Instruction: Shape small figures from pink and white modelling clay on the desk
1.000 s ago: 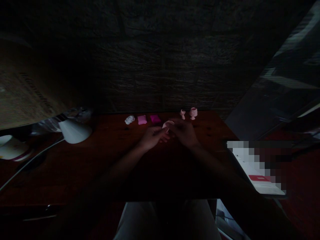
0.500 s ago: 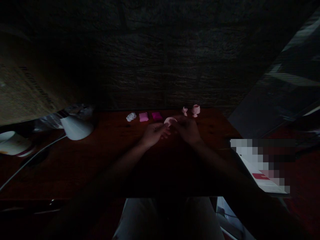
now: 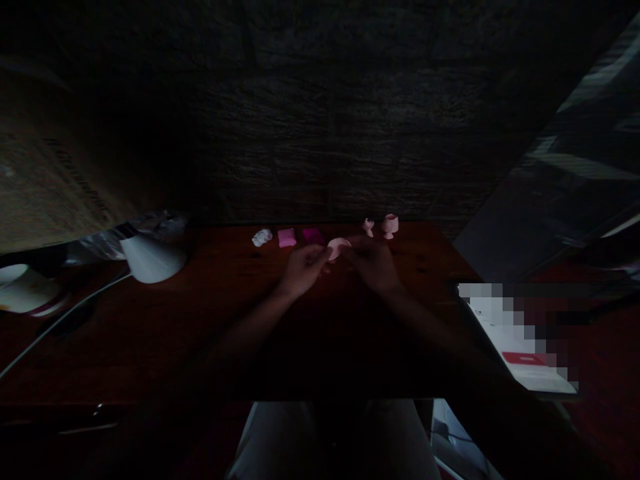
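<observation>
Between my two hands is a flat, rounded pale pink piece that looks like modelling clay. My left hand pinches its left edge between thumb and fingers. On the other side, my right hand grips it too, its fingers partly in shadow. Just beyond my right hand stand a small pink goblet and a larger pink goblet, both upright. Past my left hand, a white crumpled lump, a pink square block and a magenta block lie in a row.
The dark wooden table meets a stone wall. At left are a white cone-shaped object with a cable, a white cup, a clear plastic bag and a cardboard box. A white printed sheet sits at the right edge.
The pale pink piece has turned slightly between my hands, and the fingers of both hands have shifted a little around it. The view has tilted slightly; the other objects stay put.
</observation>
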